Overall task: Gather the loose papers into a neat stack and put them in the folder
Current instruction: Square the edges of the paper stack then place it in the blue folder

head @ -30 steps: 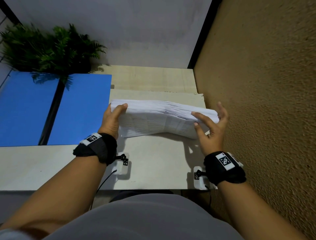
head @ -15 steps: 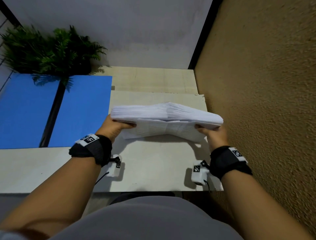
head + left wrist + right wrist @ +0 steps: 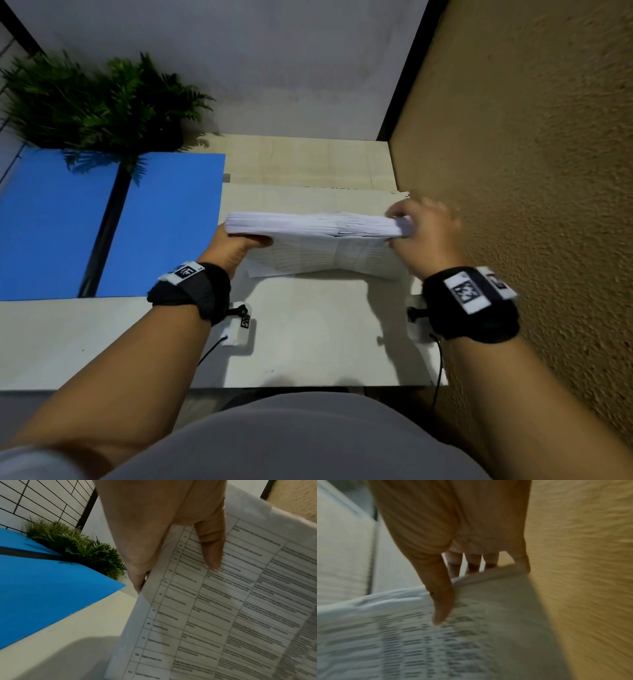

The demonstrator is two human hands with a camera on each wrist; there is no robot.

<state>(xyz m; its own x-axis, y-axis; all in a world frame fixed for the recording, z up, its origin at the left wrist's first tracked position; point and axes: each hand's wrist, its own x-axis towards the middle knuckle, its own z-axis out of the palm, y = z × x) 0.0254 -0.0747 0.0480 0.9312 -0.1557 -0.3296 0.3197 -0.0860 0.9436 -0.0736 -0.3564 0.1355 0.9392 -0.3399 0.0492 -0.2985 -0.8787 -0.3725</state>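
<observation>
A thick stack of printed papers (image 3: 318, 240) stands tilted on its lower long edge on the pale table (image 3: 308, 335), top edge up. My left hand (image 3: 236, 245) grips its left end, thumb on the near printed face (image 3: 212, 555). My right hand (image 3: 421, 229) grips the right end, thumb on the near face (image 3: 441, 609) and fingers curled over the far side. The papers (image 3: 402, 642) fill the lower right wrist view, blurred. The open blue folder (image 3: 113, 222) lies flat on the table to the left of the stack, also in the left wrist view (image 3: 42, 595).
A potted fern (image 3: 102, 106) stands at the back left, overhanging the folder's far edge. A rough ochre wall (image 3: 531, 205) runs close along the right side of the table. A grey wall (image 3: 239, 68) closes the back.
The stack has been tipped more upright. My right hand has shifted from under the right end to gripping it from the side and top. The left hand keeps its grip.
</observation>
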